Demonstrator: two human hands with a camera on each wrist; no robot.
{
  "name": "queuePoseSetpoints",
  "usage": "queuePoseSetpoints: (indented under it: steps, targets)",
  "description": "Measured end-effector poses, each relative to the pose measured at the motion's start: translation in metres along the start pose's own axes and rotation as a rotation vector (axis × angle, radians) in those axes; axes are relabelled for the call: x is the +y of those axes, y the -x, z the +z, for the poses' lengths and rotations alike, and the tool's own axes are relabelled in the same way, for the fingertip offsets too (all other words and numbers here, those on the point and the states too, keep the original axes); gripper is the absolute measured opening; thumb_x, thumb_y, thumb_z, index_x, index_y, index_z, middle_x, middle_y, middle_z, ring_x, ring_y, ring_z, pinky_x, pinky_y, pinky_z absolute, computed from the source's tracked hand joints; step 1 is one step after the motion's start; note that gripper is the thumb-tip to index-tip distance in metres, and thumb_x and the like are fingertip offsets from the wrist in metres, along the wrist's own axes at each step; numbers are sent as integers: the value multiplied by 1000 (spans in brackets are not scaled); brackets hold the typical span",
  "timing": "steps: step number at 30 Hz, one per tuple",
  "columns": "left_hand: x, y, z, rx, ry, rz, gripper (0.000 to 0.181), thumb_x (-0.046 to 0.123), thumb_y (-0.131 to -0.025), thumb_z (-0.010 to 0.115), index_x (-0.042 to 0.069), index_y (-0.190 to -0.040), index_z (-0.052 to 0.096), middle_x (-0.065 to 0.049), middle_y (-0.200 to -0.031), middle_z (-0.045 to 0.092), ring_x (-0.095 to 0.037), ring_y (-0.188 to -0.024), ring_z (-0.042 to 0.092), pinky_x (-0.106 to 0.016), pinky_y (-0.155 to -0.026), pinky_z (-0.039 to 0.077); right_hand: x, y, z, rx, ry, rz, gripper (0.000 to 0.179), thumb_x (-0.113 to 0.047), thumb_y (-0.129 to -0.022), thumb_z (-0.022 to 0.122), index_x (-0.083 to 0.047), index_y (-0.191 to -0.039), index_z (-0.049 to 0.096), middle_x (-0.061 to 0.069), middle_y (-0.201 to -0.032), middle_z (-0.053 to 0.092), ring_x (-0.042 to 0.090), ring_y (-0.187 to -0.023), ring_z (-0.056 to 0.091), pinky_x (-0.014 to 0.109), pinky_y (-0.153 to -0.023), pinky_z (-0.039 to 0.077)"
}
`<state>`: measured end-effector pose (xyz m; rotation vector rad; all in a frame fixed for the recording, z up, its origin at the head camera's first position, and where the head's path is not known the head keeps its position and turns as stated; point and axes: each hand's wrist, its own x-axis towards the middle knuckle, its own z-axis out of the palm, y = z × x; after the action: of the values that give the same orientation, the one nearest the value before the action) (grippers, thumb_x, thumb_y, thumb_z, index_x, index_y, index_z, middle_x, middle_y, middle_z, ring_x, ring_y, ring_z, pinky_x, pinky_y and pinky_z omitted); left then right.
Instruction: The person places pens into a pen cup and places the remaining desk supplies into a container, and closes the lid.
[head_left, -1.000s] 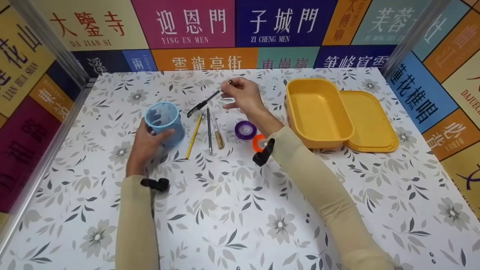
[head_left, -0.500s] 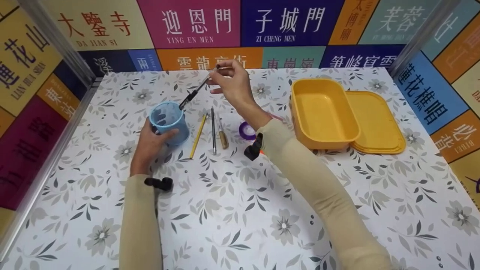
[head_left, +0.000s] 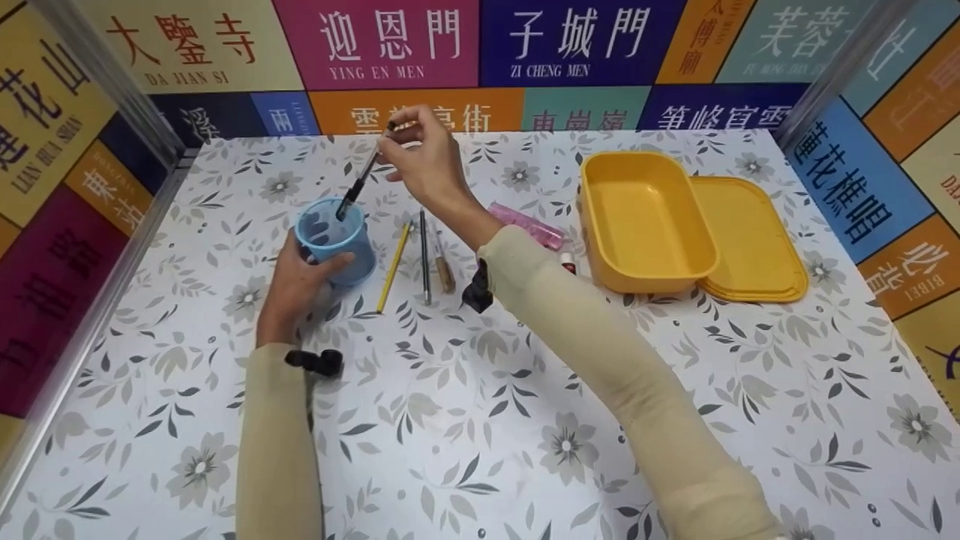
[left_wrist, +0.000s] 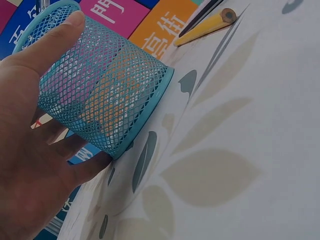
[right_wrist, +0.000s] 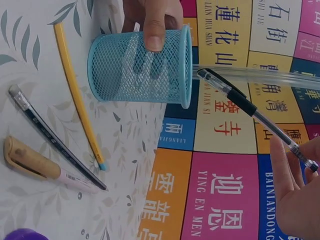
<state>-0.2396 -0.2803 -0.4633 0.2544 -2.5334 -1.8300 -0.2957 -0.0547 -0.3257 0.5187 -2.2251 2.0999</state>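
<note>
My left hand [head_left: 295, 277] grips a light blue mesh pen cup [head_left: 356, 259], thumb and fingers around its side, as the left wrist view shows. The cup stands upright on the patterned tabletop. Above and right of it, my right hand [head_left: 429, 161] pinches a clear pen with a black grip [right_wrist: 240, 101] near its end. The pen slants down, its black-capped end at the cup's mouth. Right of the cup lie a yellow pencil [head_left: 394, 266], a dark pencil [head_left: 425, 255] with an eraser, and a pen with a tan cap [right_wrist: 35, 157].
An open yellow box [head_left: 649, 221] stands at the right, overlapping its flat yellow lid [head_left: 761, 240]. A pink translucent object [head_left: 529, 225] and a small red-and-white item [head_left: 568, 262] lie by my right sleeve. Part of a purple ring [right_wrist: 25, 235] shows in the right wrist view.
My right hand has moved left and back, bringing the pen from beside the cup to over its mouth. The right sleeve now covers the purple and orange rings. The left hand keeps its grip.
</note>
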Motion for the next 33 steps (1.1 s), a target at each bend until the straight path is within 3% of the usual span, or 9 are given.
queuePoseSetpoints:
  steps: [4, 11, 19, 27, 33]
  targets:
    - [2, -2, -1, 14, -10, -27, 106, 43, -78, 84, 30, -160, 18, 0, -166, 29, -19, -154, 25, -41, -128, 21, 7, -1, 8, -31, 18, -1, 22, -12, -97, 64, -9, -117, 54, 9, -107, 68, 18, -86, 73, 29, -70, 63]
    - [3, -5, 1, 6, 17, 8, 105, 40, -77, 86, 28, -159, 23, -1, -163, 34, -20, -152, 30, -41, -128, 22, 20, -2, 18, -58, 80, 15, 24, -19, -100, 62, -11, -120, 52, 7, -111, 67, 14, -88, 72, 26, -71, 62]
    - [5, -3, 1, 4, 0, -8, 105, 42, -78, 85, 31, -160, 19, 0, -166, 29, -21, -154, 25, -43, -128, 20, 28, -1, 30, -95, 142, -2, 25, -21, -102, 59, -10, -123, 52, 8, -112, 67, 18, -94, 72, 23, -71, 61]
    - [1, -3, 0, 16, -37, 26, 102, 38, -82, 83, 22, -160, 19, -5, -164, 31, -23, -153, 27, -43, -127, 23, 39, 3, 38, -133, 159, 0, 26, -22, -102, 58, -10, -125, 53, 9, -111, 68, 26, -97, 72, 24, -70, 61]
    - [1, -2, -2, 5, -39, 2, 106, 44, -80, 83, 25, -161, 17, -2, -166, 28, -21, -154, 25, -42, -128, 22, 48, 5, 45, -122, 185, 43, 24, -23, -102, 58, -11, -122, 54, 6, -110, 69, 20, -94, 72, 20, -69, 60]
